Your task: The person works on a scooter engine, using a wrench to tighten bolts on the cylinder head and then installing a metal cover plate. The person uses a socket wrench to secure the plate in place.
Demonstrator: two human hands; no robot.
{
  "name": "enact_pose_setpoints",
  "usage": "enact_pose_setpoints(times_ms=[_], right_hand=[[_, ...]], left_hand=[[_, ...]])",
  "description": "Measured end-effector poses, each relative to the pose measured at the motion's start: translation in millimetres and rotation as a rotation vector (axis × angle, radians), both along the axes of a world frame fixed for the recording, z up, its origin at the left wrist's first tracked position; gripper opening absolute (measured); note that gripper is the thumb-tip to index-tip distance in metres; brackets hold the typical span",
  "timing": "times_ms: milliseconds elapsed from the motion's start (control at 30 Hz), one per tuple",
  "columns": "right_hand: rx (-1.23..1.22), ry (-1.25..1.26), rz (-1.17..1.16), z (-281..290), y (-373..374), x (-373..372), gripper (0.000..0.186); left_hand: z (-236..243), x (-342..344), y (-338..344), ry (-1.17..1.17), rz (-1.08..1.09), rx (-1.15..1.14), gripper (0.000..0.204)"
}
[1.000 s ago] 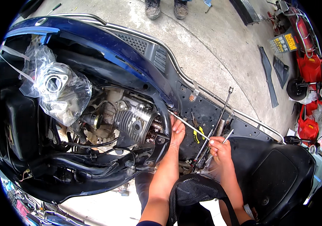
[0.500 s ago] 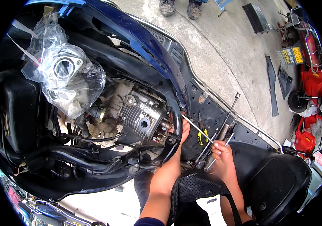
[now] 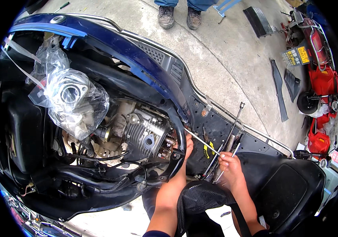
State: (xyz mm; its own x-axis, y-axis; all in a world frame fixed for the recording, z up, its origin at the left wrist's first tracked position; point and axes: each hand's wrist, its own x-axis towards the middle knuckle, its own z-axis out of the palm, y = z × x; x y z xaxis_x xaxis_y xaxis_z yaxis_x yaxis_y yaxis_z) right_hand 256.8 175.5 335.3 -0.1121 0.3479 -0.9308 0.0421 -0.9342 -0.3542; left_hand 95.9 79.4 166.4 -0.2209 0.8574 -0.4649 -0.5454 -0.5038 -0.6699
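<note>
Well left of both hands, a bagged part (image 3: pixel 81 103); nearer, an engine (image 3: pixel 145 130). The left hand (image 3: pixel 189 147), partly behind a black tube (image 3: pixel 182 136), has a grip I cannot tell. A rod (image 3: pixel 200 140) slants from beside it, past a yellow tool (image 3: pixel 206 151), into the right hand's (image 3: pixel 230 162) closed fingers.

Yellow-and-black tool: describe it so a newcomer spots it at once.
Start at the finned engine block; right of it lies a dark panel with holes. There, just left of the right hand, the yellow-and-black tool lies, crossed in view by the gripped metal rod. Bright yellow sets it apart from the plain metal rods nearby.
</note>
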Motion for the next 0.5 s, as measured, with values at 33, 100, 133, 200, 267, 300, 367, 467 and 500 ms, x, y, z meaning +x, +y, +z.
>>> enact_pose_setpoints(times_ms=[33,100,133,200,267,300,367,467,500], right_hand=[[0.007,-0.003,-0.003,-0.6,-1.5,-0.5,0.01],[0.02,-0.011,-0.005,-2.2,-3.1,-3.3,0.011],[0.024,-0.026,-0.011,-3.6,-3.8,-4.7,0.012],[0.033,-0.056,-0.017,-4.9,-5.1,-7.5,0.013],[0.031,-0.037,-0.016,-7.9,-6.3,-7.4,0.013],[0.029,-0.027,-0.015,-9.3,-6.7,-7.2,0.014],[0.038,-0.047,-0.007,-8.7,-5.7,-7.5,0.014],[0.049,-0.072,0.012,-8.9,-3.7,-10.3,0.014],[0.051,-0.075,0.012,-9.8,-3.3,-8.9,0.014]], left_hand=[[3.6,-0.1,-0.1,-0.098,0.053,0.021,0.021],[10.2,-2.8,1.2,-0.116,0.059,0.03,0.021],[16.8,-6.6,1.9,-0.121,0.063,0.03,0.022],[19.3,-3.0,1.5,-0.099,0.085,0.059,0.027],[12.9,1.5,2.7,-0.081,0.128,0.114,0.029],[4.8,4.9,2.4,-0.066,0.158,0.149,0.029],[5.7,7.1,4.8,-0.13,0.116,0.118,0.031],[7.4,4.2,8.8,-0.073,0.151,0.124,0.027],[7.4,3.1,10.0,-0.046,0.154,0.139,0.023]])
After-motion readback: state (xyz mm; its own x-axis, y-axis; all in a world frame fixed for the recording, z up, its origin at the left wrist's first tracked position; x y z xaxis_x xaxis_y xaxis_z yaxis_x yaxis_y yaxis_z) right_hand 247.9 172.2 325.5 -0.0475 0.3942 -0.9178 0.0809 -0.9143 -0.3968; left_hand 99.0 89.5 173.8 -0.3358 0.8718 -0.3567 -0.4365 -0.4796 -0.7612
